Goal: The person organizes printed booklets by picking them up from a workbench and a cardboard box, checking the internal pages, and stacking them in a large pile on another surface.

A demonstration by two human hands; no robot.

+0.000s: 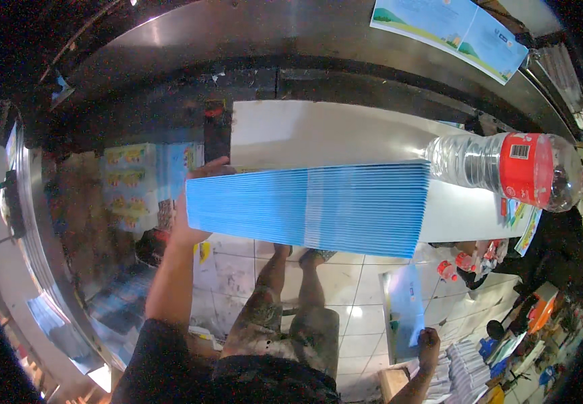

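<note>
A thick stack of blue printed sheets (305, 205), its edges fanned in fine steps, lies across the middle in front of a white board. My left hand (185, 215) wraps around the stack's left end, with fingers showing behind it and the thumb side in front. Down at the lower right, my right hand (428, 342) is closed on the lower right edge of a single printed sheet (404, 306), blue with a landscape picture. That sheet hangs low over the tiled floor, apart from the stack.
A large clear bottle with a red label (526, 165) lies on its side on the white board (291, 131). Another printed sheet (453, 34) rests on the metal surface at the far right. White bundles (468, 367) and clutter stand at the lower right, above the tiled floor (345, 283).
</note>
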